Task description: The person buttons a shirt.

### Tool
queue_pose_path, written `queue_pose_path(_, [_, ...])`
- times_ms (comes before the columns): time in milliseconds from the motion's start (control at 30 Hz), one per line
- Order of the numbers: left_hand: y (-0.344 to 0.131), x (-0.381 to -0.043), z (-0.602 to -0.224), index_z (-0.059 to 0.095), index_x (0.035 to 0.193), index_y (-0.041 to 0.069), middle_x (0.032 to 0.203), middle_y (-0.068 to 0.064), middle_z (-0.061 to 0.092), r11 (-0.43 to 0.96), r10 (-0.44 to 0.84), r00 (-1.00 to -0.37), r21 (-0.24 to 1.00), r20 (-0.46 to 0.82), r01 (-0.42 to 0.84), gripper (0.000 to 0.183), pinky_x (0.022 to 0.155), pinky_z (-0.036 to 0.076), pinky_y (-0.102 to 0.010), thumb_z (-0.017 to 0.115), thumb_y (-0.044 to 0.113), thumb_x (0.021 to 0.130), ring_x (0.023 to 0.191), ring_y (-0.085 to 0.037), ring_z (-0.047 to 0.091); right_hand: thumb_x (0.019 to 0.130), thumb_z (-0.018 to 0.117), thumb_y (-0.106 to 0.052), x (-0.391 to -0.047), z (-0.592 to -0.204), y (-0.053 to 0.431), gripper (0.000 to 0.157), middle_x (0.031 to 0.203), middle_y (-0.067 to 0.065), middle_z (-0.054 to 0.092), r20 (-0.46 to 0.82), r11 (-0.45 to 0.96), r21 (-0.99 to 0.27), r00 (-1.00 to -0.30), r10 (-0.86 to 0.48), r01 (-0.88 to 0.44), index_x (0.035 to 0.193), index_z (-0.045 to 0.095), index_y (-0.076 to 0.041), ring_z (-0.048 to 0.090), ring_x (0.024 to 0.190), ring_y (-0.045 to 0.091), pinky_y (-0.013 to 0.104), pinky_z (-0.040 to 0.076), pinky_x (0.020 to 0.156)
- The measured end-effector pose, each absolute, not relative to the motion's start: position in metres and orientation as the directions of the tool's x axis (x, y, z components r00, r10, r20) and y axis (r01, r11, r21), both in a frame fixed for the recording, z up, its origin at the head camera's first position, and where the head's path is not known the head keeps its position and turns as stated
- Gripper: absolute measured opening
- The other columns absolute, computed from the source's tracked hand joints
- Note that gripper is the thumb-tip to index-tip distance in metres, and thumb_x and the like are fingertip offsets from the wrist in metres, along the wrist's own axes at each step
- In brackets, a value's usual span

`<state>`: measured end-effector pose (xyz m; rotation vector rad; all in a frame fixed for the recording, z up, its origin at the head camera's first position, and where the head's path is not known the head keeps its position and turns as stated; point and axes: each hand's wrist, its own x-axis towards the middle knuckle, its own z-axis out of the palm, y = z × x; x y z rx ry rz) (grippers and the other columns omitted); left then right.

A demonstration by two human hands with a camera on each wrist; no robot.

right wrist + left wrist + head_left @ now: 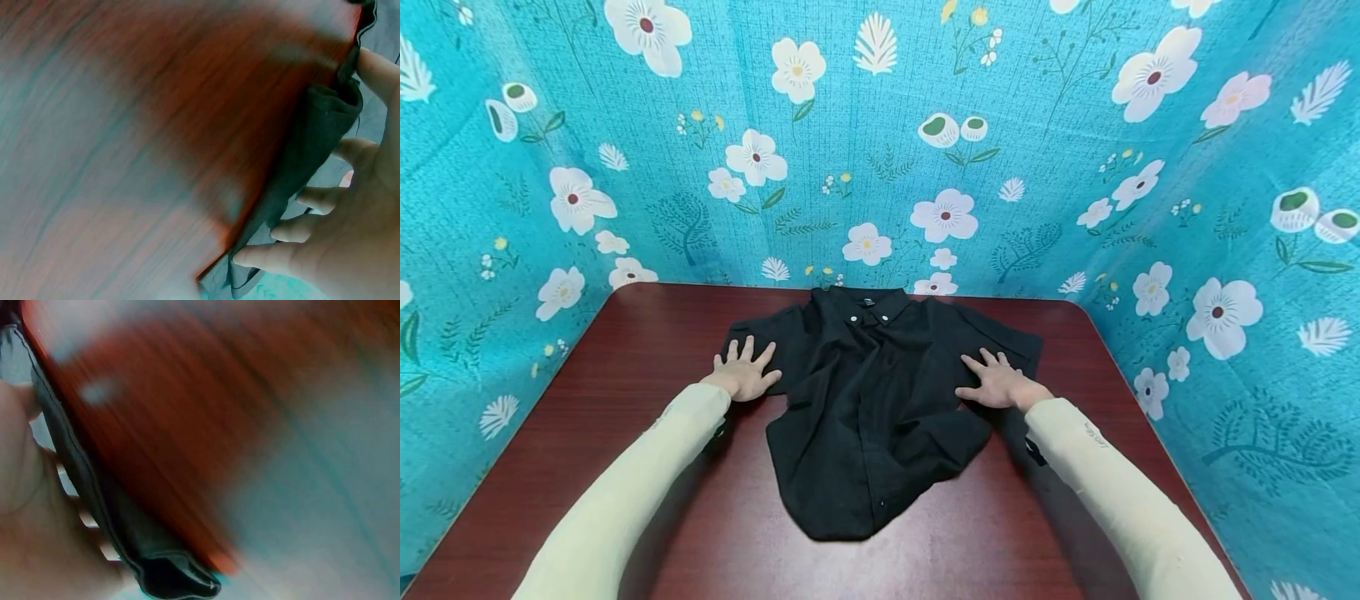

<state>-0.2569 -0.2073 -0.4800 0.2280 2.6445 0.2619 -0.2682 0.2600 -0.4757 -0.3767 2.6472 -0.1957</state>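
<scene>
A black short-sleeved shirt (880,392) lies front up on the table, its collar toward the far edge and its hem toward me. Wrinkles run across its body, and the lower right side is bunched. My left hand (745,372) rests with spread fingers on the left sleeve. On the right sleeve lies my right hand (996,382), fingers spread as well. In the left wrist view the sleeve edge (81,456) runs beside my palm. The right wrist view has my fingers (294,228) across the dark sleeve cloth (300,156).
The dark red wooden table (647,358) has rounded far corners. A blue flowered curtain (850,150) hangs close behind it and along both sides. Cream sleeves (625,492) cover my forearms.
</scene>
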Motion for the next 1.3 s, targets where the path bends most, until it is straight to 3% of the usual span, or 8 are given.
queue_pose_path(567, [-0.229,-0.257,-0.480,0.005,0.152,0.011,0.152,-0.030,-0.010,0.973,0.161,-0.880,0.223,-0.448,0.064,0.068,0.101,-0.002,-0.069,0.030,0.047,0.100,0.134,-0.054,-0.011,0.090,0.052,-0.056,-0.266,-0.474,0.286,0.081,0.152,0.028,0.010,-0.417,0.952,-0.216,-0.861,-0.292,-0.218,0.150,0.023,-0.010,0.005,0.135,0.054,0.074,0.015,0.096])
queue_pose_path(867, [-0.205,-0.260,-0.476,0.018,0.147,-0.003,0.149,-0.036,-0.001,0.960,0.119,-0.938,0.278,-0.325,0.026,0.058,0.102,0.004,-0.069,0.035,0.027,0.100,0.134,-0.055,-0.004,0.092,0.049,-0.054,-0.263,-0.472,0.264,0.079,0.150,0.030,0.012,-0.395,0.963,-0.232,-0.891,-0.222,-0.137,0.148,0.025,-0.003,0.008,0.135,0.053,0.072,0.017,0.096])
queue_pose_path(1067, [-0.181,-0.265,-0.478,0.004,0.150,-0.001,0.151,-0.031,-0.009,0.963,0.052,-0.908,0.262,-0.415,-0.065,0.072,0.098,0.005,-0.074,0.023,0.049,0.101,0.135,-0.053,-0.010,0.090,0.045,-0.062,-0.259,-0.474,0.241,0.089,0.152,0.030,0.003,-0.445,0.970,-0.226,-0.876,-0.183,-0.088,0.152,0.012,-0.007,0.001,0.135,0.054,0.072,0.015,0.097])
queue_pose_path(1300, [-0.177,-0.266,-0.480,-0.001,0.150,0.003,0.152,-0.029,-0.011,0.976,-0.006,-0.884,0.189,-0.467,-0.106,0.082,0.096,0.004,-0.076,0.029,0.057,0.097,0.134,-0.053,-0.012,0.086,0.045,-0.068,-0.262,-0.476,0.243,0.096,0.153,0.029,-0.003,-0.467,0.977,-0.190,-0.867,-0.173,-0.092,0.152,0.007,-0.010,-0.003,0.135,0.054,0.073,0.012,0.098])
